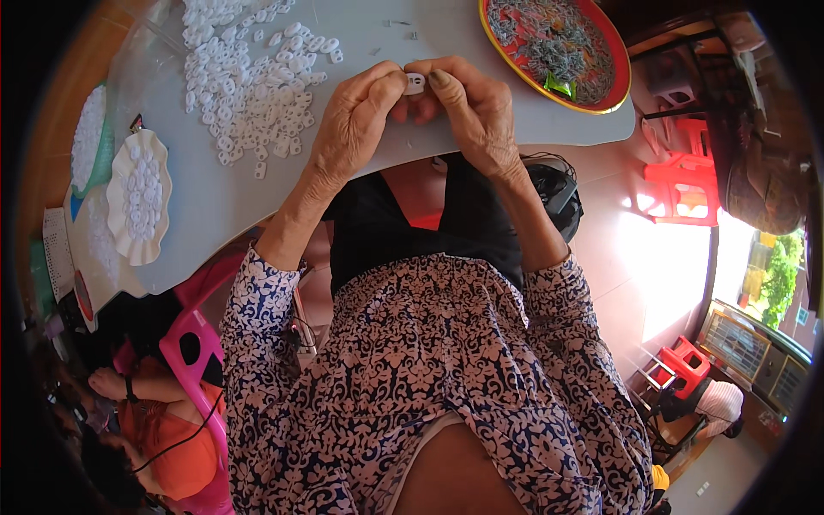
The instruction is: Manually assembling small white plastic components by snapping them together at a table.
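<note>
Between my two hands, close to the table's near edge, is a small white oval plastic piece [415,83] with dark openings in its face. My left hand [365,116] pinches its left side between thumb and fingertips. On the other side, the thumb and bent fingers of my right hand [470,107] hold the same piece. Left of my hands, a loose spread of similar white plastic pieces [257,112] covers part of the grey table [343,172]. To the right, a red round tray [620,73] with a yellow rim holds many small metal parts and a green wrapper.
A cream wavy-edged dish [120,197] of white pieces stands at the left, beside a green basket [105,163] with more. A few metal bits [413,36] lie beyond my hands. Red stools [687,184] are at the right. Another person in orange [176,438] sits lower left.
</note>
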`<state>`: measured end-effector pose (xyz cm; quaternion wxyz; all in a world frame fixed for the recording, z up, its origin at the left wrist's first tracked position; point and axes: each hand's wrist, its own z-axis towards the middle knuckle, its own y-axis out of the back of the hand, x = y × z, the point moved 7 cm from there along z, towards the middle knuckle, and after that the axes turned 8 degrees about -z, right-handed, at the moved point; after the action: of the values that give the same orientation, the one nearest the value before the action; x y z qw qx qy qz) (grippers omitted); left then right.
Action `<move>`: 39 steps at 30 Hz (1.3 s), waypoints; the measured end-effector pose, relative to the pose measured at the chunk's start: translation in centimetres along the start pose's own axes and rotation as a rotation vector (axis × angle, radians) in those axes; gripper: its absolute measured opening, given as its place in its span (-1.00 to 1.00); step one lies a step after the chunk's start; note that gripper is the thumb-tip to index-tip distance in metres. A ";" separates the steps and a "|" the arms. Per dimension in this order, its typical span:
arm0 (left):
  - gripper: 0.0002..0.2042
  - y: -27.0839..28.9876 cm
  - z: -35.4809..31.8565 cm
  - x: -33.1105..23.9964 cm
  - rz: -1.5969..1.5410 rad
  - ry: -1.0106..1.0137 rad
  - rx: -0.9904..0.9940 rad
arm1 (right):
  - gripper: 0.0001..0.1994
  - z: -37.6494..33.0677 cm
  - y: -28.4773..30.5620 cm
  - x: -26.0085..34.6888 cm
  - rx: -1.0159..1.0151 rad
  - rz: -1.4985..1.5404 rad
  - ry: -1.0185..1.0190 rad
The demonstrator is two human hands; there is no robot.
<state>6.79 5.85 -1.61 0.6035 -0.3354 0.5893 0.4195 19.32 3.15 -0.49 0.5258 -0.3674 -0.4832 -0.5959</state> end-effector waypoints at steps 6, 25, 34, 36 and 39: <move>-0.71 -0.4 0.0 -0.7 -0.057 -0.073 0.011 | -0.83 0.2 0.4 -0.7 0.010 0.052 -0.046; -0.80 -1.3 -3.7 0.7 -0.362 -0.083 -0.025 | -0.89 17.7 8.7 5.6 -0.242 -1.070 0.589; -0.77 -1.3 -3.6 0.4 -0.281 -0.138 -0.069 | -0.94 8.7 -3.7 0.2 0.573 -1.118 0.561; -0.80 -1.4 -3.5 0.2 -0.244 -0.172 -0.055 | -0.96 8.2 -4.3 0.5 0.576 -1.148 0.564; -0.82 -1.5 -3.8 -0.2 -0.228 -0.168 -0.077 | -0.97 7.8 -5.0 1.1 0.553 -1.204 0.587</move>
<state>6.52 1.78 -1.86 0.6811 -0.3867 0.4784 0.3970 13.64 10.30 1.62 0.2882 0.2838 -0.5738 -0.7122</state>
